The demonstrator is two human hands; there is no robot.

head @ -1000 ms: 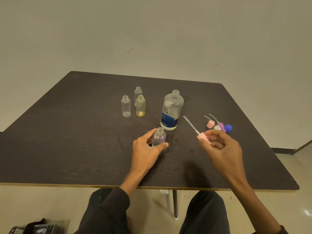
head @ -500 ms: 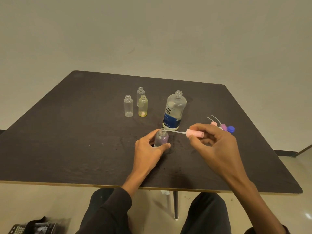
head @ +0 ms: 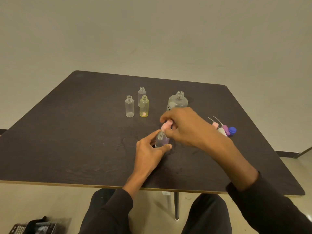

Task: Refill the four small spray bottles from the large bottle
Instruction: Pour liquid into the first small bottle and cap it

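Note:
My left hand (head: 150,152) grips a small purple-tinted spray bottle (head: 161,141) standing on the dark table (head: 67,132). My right hand (head: 184,125) pinches a pink spray cap (head: 166,125) right above the bottle's neck, its tube going down into the opening. The large clear bottle (head: 179,101) with a blue label stands uncapped just behind my right hand, its lower part hidden. Three more small bottles stand uncapped to the left: a clear one (head: 129,106), a yellow one (head: 144,106), and another clear one (head: 141,94) behind.
Loose spray caps lie at the right: a pink one (head: 215,124), a white one (head: 222,131), a purple one (head: 225,129) and a blue cap (head: 232,130). A dark bag (head: 38,226) sits on the floor at lower left. My knees are under the near table edge.
My right hand swung the pink cap from the right over to the purple-tinted bottle and turned it upright, tube into the neck. My left hand kept hold of the bottle.

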